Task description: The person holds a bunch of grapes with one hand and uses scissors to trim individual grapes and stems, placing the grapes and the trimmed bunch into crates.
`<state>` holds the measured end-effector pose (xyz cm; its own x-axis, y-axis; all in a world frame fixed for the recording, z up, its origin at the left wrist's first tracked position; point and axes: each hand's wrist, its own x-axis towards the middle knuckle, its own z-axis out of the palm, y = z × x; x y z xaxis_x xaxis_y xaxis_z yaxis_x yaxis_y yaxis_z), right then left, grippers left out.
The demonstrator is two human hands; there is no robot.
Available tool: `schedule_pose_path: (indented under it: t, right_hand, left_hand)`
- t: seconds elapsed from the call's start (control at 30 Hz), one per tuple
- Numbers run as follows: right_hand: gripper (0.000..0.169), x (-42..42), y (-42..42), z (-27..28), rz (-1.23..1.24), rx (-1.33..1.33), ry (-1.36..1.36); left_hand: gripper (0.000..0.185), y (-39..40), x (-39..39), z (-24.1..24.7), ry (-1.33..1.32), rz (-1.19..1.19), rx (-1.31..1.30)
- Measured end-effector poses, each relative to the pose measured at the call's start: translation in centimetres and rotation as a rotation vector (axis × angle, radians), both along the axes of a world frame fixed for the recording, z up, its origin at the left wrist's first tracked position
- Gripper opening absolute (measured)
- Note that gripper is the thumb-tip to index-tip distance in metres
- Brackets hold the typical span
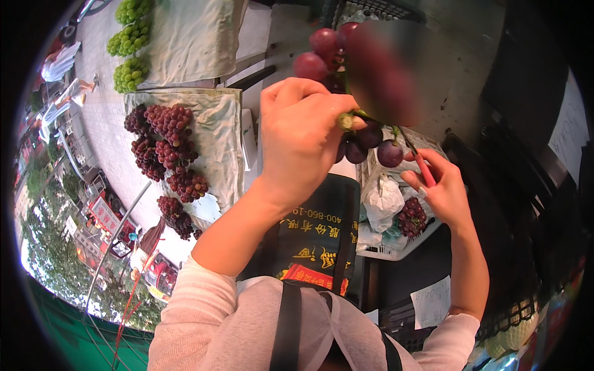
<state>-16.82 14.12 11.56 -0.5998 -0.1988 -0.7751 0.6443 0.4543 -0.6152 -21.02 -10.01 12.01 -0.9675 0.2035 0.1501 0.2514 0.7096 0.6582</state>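
Note:
My left hand (306, 130) pinches the thick green stem of a bunch of large red-purple grapes (310, 66), held up before me. Part of the bunch on the right is blurred. Several darker grapes (370, 135) hang just below the stem. My right hand (441, 188) grips the red handle of a small cutting tool, probably fruit scissors (425, 170). Its dark, narrow tip reaches up beside a single low grape (390, 153); whether it touches the stalk I cannot tell.
Below my right hand, a white plastic basket (394, 252) holds paper-wrapped bundles (383, 202) and a red grape bunch (412, 217). Red bunches (169, 125) lie on a cloth-covered stand (220, 139) at left, green bunches (128, 74) farther up. A handwritten sign (430, 302) hangs at lower right.

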Motion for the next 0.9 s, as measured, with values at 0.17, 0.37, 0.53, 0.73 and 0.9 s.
schedule_pose_path:
  t: [0.17,0.37,0.53,0.73,0.9]
  right_hand:
    - [0.032,-1.1,-0.3,1.5,0.110,0.139,-0.021]
    - [0.031,0.1,0.8,2.8,0.173,0.266,0.223]
    - [0.030,0.9,0.7,3.3,0.098,0.328,0.235]
    - [0.031,1.7,0.0,2.9,-0.010,0.361,0.187]
    - [0.031,1.8,-0.6,2.3,-0.056,0.362,0.152]
  left_hand:
    - [0.021,-0.2,0.1,-0.1,-0.061,0.032,-0.003]
    - [0.020,-1.5,0.0,-0.8,-0.210,0.173,0.156]
    - [0.017,-3.2,0.4,-1.1,-0.467,0.268,0.461]
    - [0.017,-3.6,0.7,-0.4,-0.463,0.216,0.456]
    - [0.017,-3.1,0.7,0.1,-0.398,0.097,0.364]
